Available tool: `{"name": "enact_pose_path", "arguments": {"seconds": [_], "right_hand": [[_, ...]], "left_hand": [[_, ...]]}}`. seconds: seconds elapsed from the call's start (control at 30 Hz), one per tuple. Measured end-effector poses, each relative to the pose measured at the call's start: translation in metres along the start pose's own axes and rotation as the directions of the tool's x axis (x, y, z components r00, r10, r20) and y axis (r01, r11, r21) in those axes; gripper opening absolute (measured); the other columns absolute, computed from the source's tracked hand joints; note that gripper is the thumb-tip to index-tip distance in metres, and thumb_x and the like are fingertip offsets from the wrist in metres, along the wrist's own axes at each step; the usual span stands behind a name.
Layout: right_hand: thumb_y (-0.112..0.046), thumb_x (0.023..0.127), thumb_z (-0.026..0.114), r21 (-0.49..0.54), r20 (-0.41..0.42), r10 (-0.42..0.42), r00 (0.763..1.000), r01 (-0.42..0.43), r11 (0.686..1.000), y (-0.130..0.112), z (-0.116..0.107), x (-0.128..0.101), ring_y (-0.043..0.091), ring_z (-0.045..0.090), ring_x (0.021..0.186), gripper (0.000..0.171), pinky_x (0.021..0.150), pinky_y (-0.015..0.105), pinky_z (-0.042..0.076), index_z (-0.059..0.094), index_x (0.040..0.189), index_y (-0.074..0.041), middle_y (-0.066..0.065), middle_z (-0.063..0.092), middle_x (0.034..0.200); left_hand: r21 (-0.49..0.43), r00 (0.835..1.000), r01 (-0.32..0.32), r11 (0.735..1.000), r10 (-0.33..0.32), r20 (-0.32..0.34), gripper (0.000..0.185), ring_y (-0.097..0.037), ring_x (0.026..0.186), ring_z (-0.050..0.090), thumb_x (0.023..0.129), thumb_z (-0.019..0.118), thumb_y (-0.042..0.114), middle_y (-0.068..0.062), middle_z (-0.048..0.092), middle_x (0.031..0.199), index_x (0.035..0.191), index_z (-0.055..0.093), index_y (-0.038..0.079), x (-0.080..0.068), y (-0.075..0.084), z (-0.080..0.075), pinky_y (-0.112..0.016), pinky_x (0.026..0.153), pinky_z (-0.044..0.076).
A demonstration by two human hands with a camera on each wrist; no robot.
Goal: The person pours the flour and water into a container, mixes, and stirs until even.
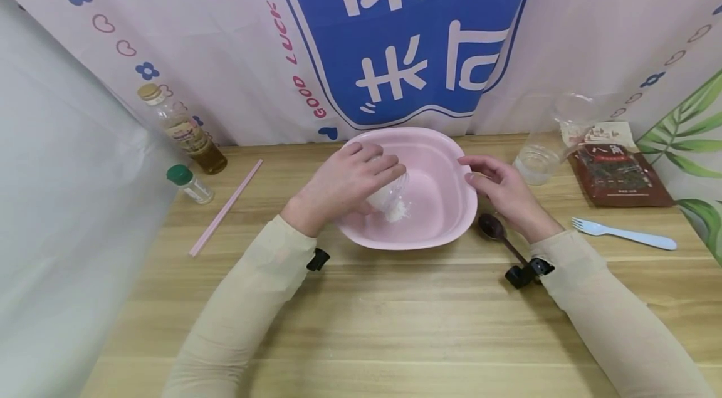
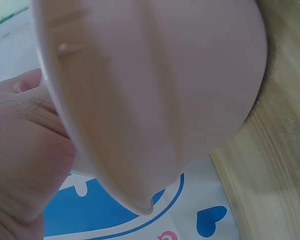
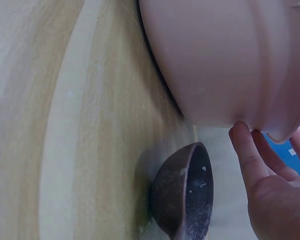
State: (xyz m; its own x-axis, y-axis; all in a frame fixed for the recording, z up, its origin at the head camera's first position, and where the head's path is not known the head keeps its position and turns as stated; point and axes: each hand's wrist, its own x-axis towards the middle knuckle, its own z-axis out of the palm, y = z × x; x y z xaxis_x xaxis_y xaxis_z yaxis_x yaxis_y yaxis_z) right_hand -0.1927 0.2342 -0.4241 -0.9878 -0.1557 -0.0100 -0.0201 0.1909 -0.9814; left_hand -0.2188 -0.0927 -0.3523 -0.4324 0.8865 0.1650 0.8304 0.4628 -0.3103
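In the head view my left hand (image 1: pixel 361 175) reaches into a pink basin (image 1: pixel 440 204) and holds a clear cup (image 1: pixel 390 196) tilted low inside it. White powder (image 1: pixel 397 212) lies on the basin floor at the cup's mouth; my fingers hide much of the cup. At the basin's right side my right hand (image 1: pixel 502 188) grips the rim, while in the right wrist view its fingers (image 3: pixel 247 150) touch the outer wall. Close under that hand lies a dark brown spoon (image 1: pixel 492 227), its bowl dusted with white specks in the right wrist view.
On the left stand an oil bottle (image 1: pixel 192 141) and a green-capped shaker (image 1: pixel 190 183) near a pink stick (image 1: pixel 225 209). On the right are a clear pitcher (image 1: pixel 537 163), a brown spice packet (image 1: pixel 612 175) and a light blue fork (image 1: pixel 626 234). A printed curtain (image 1: pixel 225 59) hangs behind the table.
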Motion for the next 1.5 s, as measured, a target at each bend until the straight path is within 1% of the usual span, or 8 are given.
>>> {"name": "enact_pose_path", "arguments": {"seconds": [0.13,0.4,0.67,0.87,0.97,1.07,1.4,1.5], "right_hand": [[-0.016,0.111,0.058,-0.001,-0.002,-0.006,1.0,0.006,1.0,-0.0001,0.0001,0.0001,0.001,0.064,0.117,0.043,0.096,0.014,0.058,0.056,0.148,0.005,0.024,0.054,0.154],[-0.017,0.112,0.058,-0.007,-0.003,0.009,1.0,-0.009,1.0,-0.0015,-0.0013,-0.0006,0.002,0.064,0.118,0.043,0.096,0.014,0.058,0.056,0.149,0.004,0.023,0.054,0.155],[-0.017,0.112,0.058,-0.006,-0.001,0.011,1.0,-0.011,1.0,-0.0015,-0.0014,-0.0007,0.004,0.063,0.12,0.042,0.096,0.014,0.058,0.056,0.149,0.003,0.022,0.055,0.154],[-0.018,0.112,0.058,-0.017,-0.004,0.018,1.0,-0.018,1.0,-0.0018,-0.0017,-0.0011,0.003,0.064,0.119,0.043,0.096,0.014,0.058,0.057,0.149,0.002,0.022,0.055,0.155],[-0.018,0.112,0.058,-0.015,-0.004,0.015,1.0,-0.015,1.0,-0.0016,-0.0017,-0.0006,0.001,0.065,0.118,0.043,0.096,0.014,0.058,0.057,0.149,0.003,0.022,0.055,0.154],[-0.017,0.112,0.058,-0.014,-0.002,0.013,1.0,-0.013,1.0,-0.0016,-0.0016,-0.0002,0.001,0.065,0.117,0.043,0.096,0.014,0.058,0.056,0.149,0.003,0.022,0.055,0.154],[-0.018,0.112,0.057,-0.023,-0.002,0.016,1.0,-0.016,1.0,-0.0033,-0.0014,-0.0002,0.001,0.064,0.118,0.043,0.096,0.013,0.058,0.056,0.149,0.003,0.022,0.054,0.155],[-0.018,0.112,0.058,-0.023,0.001,0.017,1.0,-0.017,1.0,-0.0042,-0.0012,0.0001,0.002,0.065,0.117,0.043,0.096,0.014,0.058,0.057,0.149,0.002,0.022,0.054,0.155]], "left_hand": [[0.0,1.0,0.005,1.0,-0.005,-0.002,0.082,-0.027,0.13,0.059,0.082,0.094,0.048,0.001,0.068,0.145,0.15,0.06,0.018,-0.0003,-0.0011,0.001,-0.042,0.118,0.047],[-0.044,1.0,0.019,0.999,-0.019,-0.006,0.079,-0.027,0.132,0.058,0.085,0.091,0.05,0.0,0.068,0.147,0.151,0.061,0.018,-0.0004,-0.0016,0.0026,-0.043,0.12,0.047],[-0.116,0.998,0.039,0.992,-0.046,-0.053,0.081,-0.027,0.131,0.059,0.083,0.092,0.051,-0.001,0.069,0.145,0.151,0.062,0.017,0.0011,-0.0031,0.0014,-0.044,0.116,0.05],[-0.114,0.998,0.039,0.993,-0.045,-0.052,0.081,-0.027,0.13,0.059,0.083,0.092,0.052,-0.001,0.07,0.145,0.15,0.063,0.017,0.0025,-0.0028,0.0019,-0.043,0.116,0.05],[-0.108,0.999,0.034,0.994,-0.037,-0.033,0.075,-0.026,0.13,0.058,0.087,0.09,0.048,0.0,0.069,0.145,0.15,0.063,0.017,0.0023,-0.0021,0.0027,-0.043,0.118,0.048],[-0.107,0.999,0.039,0.994,-0.042,-0.03,0.075,-0.026,0.13,0.058,0.088,0.089,0.048,0.0,0.069,0.145,0.15,0.062,0.018,0.0017,-0.0014,0.0034,-0.042,0.118,0.047],[-0.117,0.997,0.034,0.993,-0.042,-0.065,0.077,-0.026,0.131,0.058,0.086,0.09,0.05,0.0,0.07,0.145,0.15,0.063,0.017,0.0017,-0.0013,0.0051,-0.042,0.118,0.046],[-0.106,0.998,0.034,0.994,-0.041,-0.057,0.076,-0.026,0.13,0.059,0.086,0.09,0.049,0.001,0.07,0.144,0.149,0.063,0.017,0.0014,-0.0018,0.005,-0.042,0.119,0.047]]}}
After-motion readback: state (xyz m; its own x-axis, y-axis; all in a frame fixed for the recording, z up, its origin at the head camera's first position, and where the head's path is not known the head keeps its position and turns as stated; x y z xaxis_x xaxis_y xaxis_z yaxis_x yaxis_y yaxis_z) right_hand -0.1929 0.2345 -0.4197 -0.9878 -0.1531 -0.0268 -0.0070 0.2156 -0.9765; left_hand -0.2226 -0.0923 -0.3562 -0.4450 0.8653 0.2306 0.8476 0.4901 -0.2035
